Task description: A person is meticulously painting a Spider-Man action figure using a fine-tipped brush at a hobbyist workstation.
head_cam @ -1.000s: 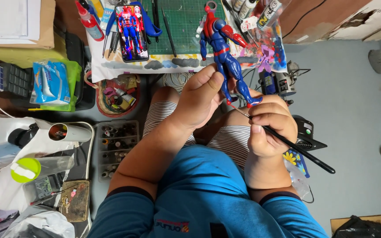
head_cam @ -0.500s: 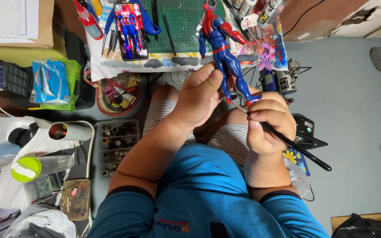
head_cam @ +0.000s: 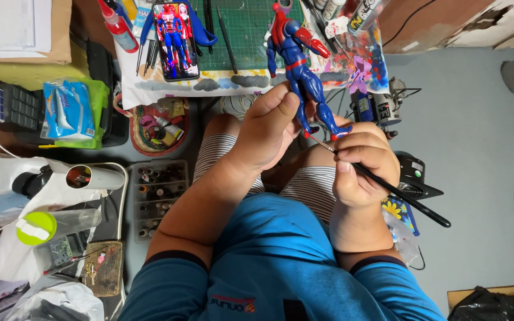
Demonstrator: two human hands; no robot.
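Observation:
My left hand (head_cam: 270, 129) grips a blue and red action figure (head_cam: 300, 66) by one lower leg, holding it upright over my lap. My right hand (head_cam: 361, 169) holds a thin black paintbrush (head_cam: 395, 191), its fine tip touching the figure's foot. A phone (head_cam: 175, 39) lies on the green cutting mat (head_cam: 251, 27) ahead, its screen showing a picture of a similar figure.
A compartment box of small paint bottles (head_cam: 159, 193) sits by my left knee, beside a round basket of odds and ends (head_cam: 160, 126). Bags, a green-lidded bottle (head_cam: 55, 224) and spray cans crowd the left. A black tool (head_cam: 414, 178) lies right, on grey floor.
The figure and both hands have barely shifted; the brush tip stays at the figure's foot with a slight change of angle.

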